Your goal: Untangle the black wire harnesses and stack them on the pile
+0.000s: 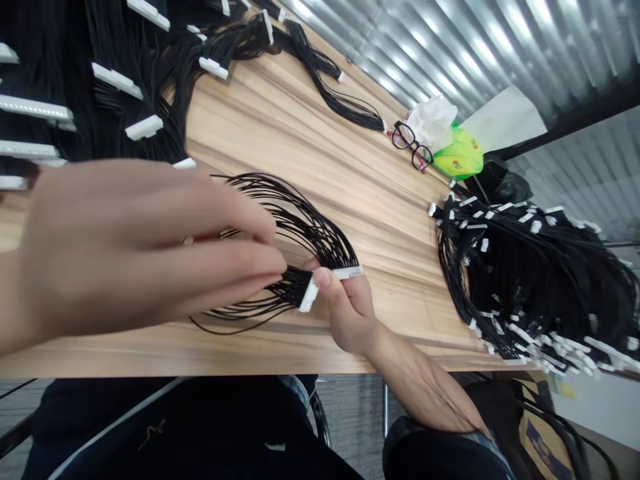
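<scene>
A wire harness point(320, 227) of many thin black wires bends in a loop over the front of the wooden table, with white connectors at its ends. My right hand point(353, 307) is closed on it, the thumb pressing by one white connector point(308, 295) while a second white connector point(349, 272) lies across the fingers. From the left, my left hand point(155, 250), large and slightly blurred, reaches over the wires. Its fingers are together around the wires close to the first connector; the palm side and part of the loop are hidden.
Black harnesses with white connectors point(117, 80) pile up at the back left. Another big pile point(540, 267) covers the table's right end. One bundle point(330, 87) lies at the back, near glasses point(413, 145) and a green tissue pack point(460, 155). A corrugated metal panel point(475, 53) stands behind.
</scene>
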